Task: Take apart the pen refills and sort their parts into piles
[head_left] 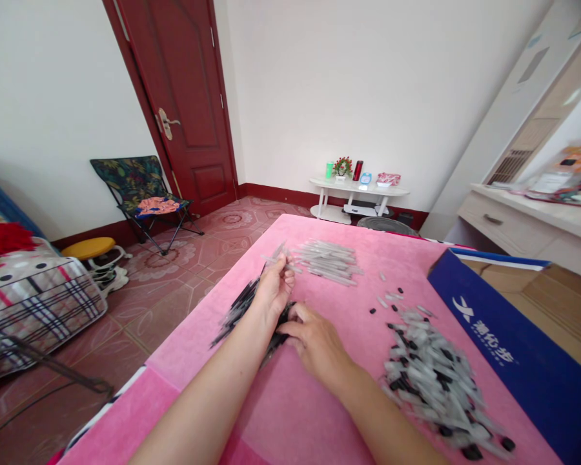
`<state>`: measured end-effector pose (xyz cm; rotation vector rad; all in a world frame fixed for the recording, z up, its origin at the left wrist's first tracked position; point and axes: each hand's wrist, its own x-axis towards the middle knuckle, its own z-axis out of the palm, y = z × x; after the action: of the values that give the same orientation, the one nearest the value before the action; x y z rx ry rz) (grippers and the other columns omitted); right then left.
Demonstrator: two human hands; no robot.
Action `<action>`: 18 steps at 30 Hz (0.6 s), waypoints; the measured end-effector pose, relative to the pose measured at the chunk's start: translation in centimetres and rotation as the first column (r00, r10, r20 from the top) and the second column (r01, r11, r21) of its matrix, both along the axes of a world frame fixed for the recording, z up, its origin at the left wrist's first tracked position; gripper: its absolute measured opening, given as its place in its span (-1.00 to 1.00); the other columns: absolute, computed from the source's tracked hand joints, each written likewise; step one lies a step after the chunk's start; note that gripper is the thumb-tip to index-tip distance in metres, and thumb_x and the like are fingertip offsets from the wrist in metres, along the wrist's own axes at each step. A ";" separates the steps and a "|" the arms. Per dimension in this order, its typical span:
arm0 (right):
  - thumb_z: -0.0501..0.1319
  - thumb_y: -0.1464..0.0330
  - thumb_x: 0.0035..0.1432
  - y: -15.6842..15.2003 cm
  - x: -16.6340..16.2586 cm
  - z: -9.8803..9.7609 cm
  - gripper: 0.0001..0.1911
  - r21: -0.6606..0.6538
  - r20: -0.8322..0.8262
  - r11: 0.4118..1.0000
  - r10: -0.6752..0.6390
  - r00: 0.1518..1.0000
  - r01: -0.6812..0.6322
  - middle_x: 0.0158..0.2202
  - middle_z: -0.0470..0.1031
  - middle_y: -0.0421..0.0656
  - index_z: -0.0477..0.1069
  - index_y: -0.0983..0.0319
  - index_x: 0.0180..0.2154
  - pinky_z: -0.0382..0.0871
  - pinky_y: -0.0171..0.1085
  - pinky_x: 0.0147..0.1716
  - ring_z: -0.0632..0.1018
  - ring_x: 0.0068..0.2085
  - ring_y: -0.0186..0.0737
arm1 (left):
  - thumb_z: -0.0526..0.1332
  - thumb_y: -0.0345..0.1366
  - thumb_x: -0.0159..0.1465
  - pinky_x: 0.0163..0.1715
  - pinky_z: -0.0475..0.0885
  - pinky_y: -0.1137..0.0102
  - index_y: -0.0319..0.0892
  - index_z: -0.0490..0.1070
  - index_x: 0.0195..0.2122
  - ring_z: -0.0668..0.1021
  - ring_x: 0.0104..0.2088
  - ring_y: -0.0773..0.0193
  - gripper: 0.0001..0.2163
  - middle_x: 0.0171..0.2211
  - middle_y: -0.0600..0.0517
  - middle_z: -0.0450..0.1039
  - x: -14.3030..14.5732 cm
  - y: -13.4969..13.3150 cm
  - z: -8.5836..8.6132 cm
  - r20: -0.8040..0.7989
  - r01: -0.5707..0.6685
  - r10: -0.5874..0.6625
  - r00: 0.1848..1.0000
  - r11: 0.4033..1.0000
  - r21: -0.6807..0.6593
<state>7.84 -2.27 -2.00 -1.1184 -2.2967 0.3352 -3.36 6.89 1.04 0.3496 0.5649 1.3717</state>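
Observation:
My left hand (275, 287) is closed, with slim translucent sticks (277, 254) at its fingertips; they are blurred and look like pen barrels. Beneath and beside it lies a heap of thin black sticks (237, 310), partly covered by my wrist. My right hand (314, 339) has its thumb and fingers pinched together at the near end of the black heap; what lies between them is too blurred to make out. Beyond my hands, a pile of translucent tubes (329, 261) lies side by side on the pink tablecloth (290, 407).
At the right is a heap of translucent caps and small black pieces (430, 374), with several loose ones above it. A blue open box (503, 349) stands along the right edge. Past the table are a folding chair (142, 194), a white stand (358, 187) and a red door (179, 97).

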 end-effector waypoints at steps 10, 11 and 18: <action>0.01 0.50 0.11 0.2 2.3 1.1 -0.82 0.178 0.093 0.974 0.122 0.988 -0.137 -0.34 0.37 -0.16 0.36 0.23 -0.36 0.26 -0.35 -0.31 0.38 -0.29 -0.34 | 0.08 -0.44 0.19 -0.72 0.24 0.69 -0.33 0.33 -0.46 0.29 -0.68 0.56 -0.89 -0.62 0.07 0.26 0.7 -0.7 0.6 0.120 -0.008 0.008 0.993 1.000 0.001; 0.02 0.49 0.11 0.4 3.0 1.5 -0.84 0.214 0.025 0.972 0.095 0.995 -0.098 -0.35 0.38 -0.16 0.36 0.23 -0.34 0.27 -0.33 -0.29 0.39 -0.29 -0.33 | 0.07 -0.44 0.19 -0.71 0.26 0.68 -0.33 0.33 -0.46 0.31 -0.67 0.55 -0.88 -0.62 0.06 0.27 0.7 -0.7 0.7 0.136 -0.006 0.007 0.991 1.000 -0.006; 0.14 0.42 0.04 0.1 5.6 6.6 -0.85 0.147 -0.781 0.832 -0.234 0.579 0.535 -0.34 0.42 -0.15 0.28 0.25 -0.26 0.40 -0.30 -0.41 0.48 -0.39 -0.32 | 0.03 -0.44 0.22 -0.60 0.36 0.67 -0.32 0.32 -0.50 0.38 -0.60 0.52 -0.82 -0.56 0.00 0.32 2.3 -1.5 0.3 0.280 0.088 -0.065 0.958 0.994 -0.070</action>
<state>13.43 -2.15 4.56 -1.0035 -1.2568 0.1212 -1.06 5.38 1.32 0.1078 0.3690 1.2917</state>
